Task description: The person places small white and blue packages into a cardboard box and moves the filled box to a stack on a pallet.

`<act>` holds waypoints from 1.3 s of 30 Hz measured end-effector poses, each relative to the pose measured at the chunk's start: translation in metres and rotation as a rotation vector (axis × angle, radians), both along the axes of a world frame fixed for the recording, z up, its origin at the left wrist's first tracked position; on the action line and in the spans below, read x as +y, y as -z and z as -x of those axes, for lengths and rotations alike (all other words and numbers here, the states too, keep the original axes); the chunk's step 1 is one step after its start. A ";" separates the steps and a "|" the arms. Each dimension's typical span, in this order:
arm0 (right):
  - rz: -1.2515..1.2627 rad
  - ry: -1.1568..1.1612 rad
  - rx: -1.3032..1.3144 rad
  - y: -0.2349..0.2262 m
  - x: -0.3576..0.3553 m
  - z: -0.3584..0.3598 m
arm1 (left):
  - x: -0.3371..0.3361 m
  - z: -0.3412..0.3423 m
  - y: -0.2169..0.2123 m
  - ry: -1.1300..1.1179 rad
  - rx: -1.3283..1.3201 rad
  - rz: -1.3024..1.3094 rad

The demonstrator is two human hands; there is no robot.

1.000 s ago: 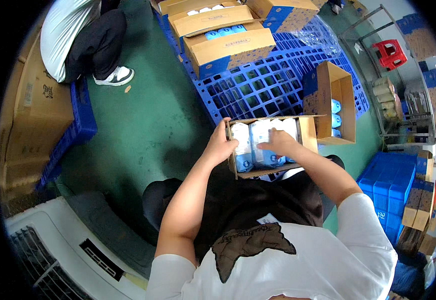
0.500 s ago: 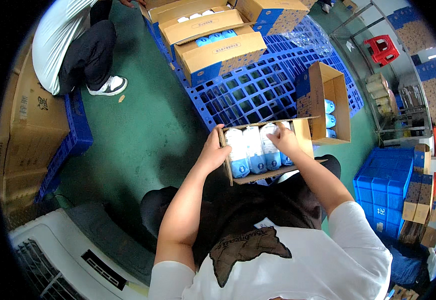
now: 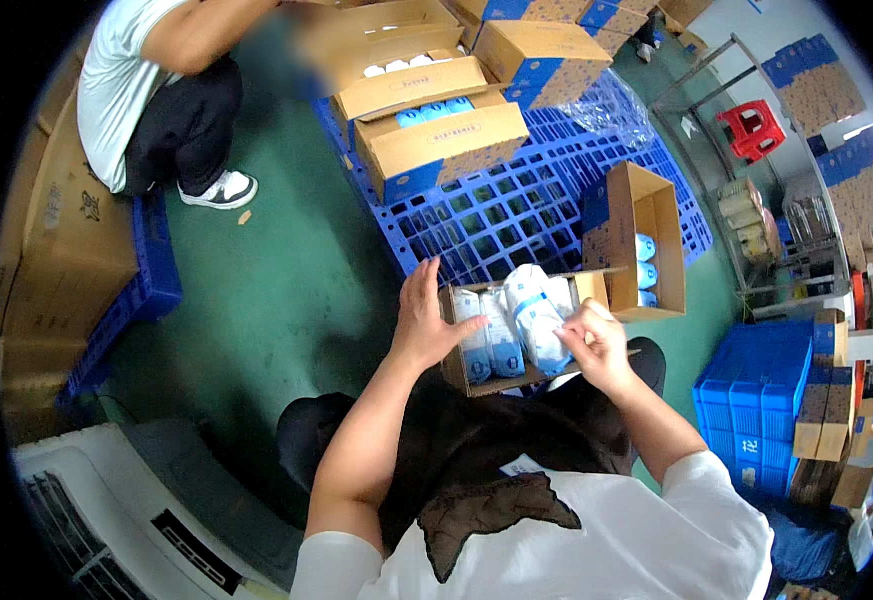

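Note:
An open cardboard box (image 3: 468, 388) rests at my lap with a row of white-and-blue plastic packets (image 3: 500, 335) standing in it. One white-and-blue packet (image 3: 534, 305) sits raised above the others and tilted. My right hand (image 3: 597, 345) is closed, thumb and fingers pinched at the lower right edge of that packet. At the box's left wall, my left hand (image 3: 424, 322) is open: its fingers stretch upward and the thumb reaches over the rim toward the leftmost packet. The packets' lower ends are hidden inside the box.
Beyond the box lies a blue plastic pallet (image 3: 501, 222) bearing open cartons (image 3: 446, 150). Another open carton (image 3: 621, 245) with packets stands at its right. A crouching person (image 3: 181, 120) is at the far left. Blue crates (image 3: 756, 400) stand to the right; a red stool (image 3: 752, 130) is farther back.
One packet has come up out of the row and now tilts above it, with my right hand at its edge. My left hand's fingers have loosened from the box wall and spread.

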State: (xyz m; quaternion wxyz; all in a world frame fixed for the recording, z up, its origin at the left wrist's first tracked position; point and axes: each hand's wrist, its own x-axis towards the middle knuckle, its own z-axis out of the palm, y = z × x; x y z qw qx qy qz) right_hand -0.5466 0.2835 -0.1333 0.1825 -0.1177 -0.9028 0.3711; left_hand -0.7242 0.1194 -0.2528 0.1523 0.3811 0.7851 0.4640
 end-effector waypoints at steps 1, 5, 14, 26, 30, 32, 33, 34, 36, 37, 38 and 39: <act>0.025 -0.044 0.065 -0.017 -0.002 0.005 | -0.002 0.006 -0.015 0.031 0.162 -0.106; 0.641 -0.219 0.279 -0.025 -0.022 0.062 | -0.008 -0.008 -0.054 0.313 -0.715 -0.865; 0.221 -0.023 -0.166 0.044 -0.067 0.185 | -0.012 0.037 -0.005 -0.563 -0.811 -0.783; -0.384 -0.073 -0.458 0.060 -0.110 0.249 | -0.035 0.066 0.003 -0.832 -1.156 -1.054; -0.249 -0.045 -0.274 0.039 -0.123 0.230 | -0.044 0.052 -0.027 -0.893 -0.840 -1.073; -0.192 -0.084 -0.215 0.036 -0.128 0.230 | -0.051 0.052 -0.035 -0.916 -0.754 -1.076; -0.157 -0.102 -0.203 0.035 -0.128 0.237 | -0.052 0.058 -0.041 -0.921 -0.755 -1.069; -0.110 -0.088 -0.212 0.034 -0.128 0.241 | -0.053 0.062 -0.043 -0.919 -0.758 -1.060; 0.031 -0.119 -0.098 0.037 -0.123 0.238 | -0.049 0.062 -0.042 -0.942 -0.625 -0.986; 0.103 -0.125 -0.040 0.038 -0.119 0.234 | -0.047 0.061 -0.042 -0.942 -0.562 -0.944; 0.163 -0.150 0.018 0.040 -0.111 0.230 | -0.046 0.057 -0.051 -0.921 -0.495 -0.880; 0.350 -0.163 0.006 0.041 -0.103 0.226 | -0.042 0.054 -0.054 -0.857 -0.454 -0.884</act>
